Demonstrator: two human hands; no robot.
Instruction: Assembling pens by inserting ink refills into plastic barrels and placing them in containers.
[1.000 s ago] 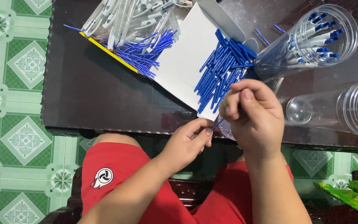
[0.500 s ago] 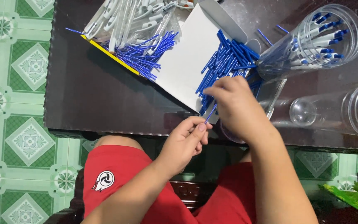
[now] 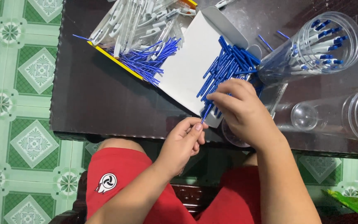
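Nearest the camera are the red shorts [image 3: 121,186] with a small round white emblem, and a dark wooden seat edge between the legs. Above them the left hand [image 3: 184,143] hovers at the near edge of the dark table [image 3: 100,99], its thumb and forefinger pinched together around something thin; what sits between them is too small to make out, though it may be a pen part meeting the tip of the blue refill [image 3: 206,113] that slants down towards it. The right hand [image 3: 241,112] lies just beyond, fingers curled down and closed on the upper end of that refill, which sticks out below its fingertips towards the left thumb. The right palm covers part of a clear round container, so only a curved rim shows beneath the wrist.

Behind the right hand a heap of blue refills [image 3: 228,66] rests on the white inside of an opened cardboard box [image 3: 187,70], some spilling off its far corner. Left of it, a second bundle of thinner blue ink tubes [image 3: 150,62] fans out over a yellow-edged flap, touching a pile of white pen barrels [image 3: 133,20] that runs out of the top of the view.

To the right lie two clear plastic jars on their sides: the farther jar [image 3: 311,45] holds assembled white pens with blue caps, the nearer jar [image 3: 336,116] is cut off at the edge and shows one blue-tipped pen. Green patterned floor tiles [image 3: 17,103] surround the table.
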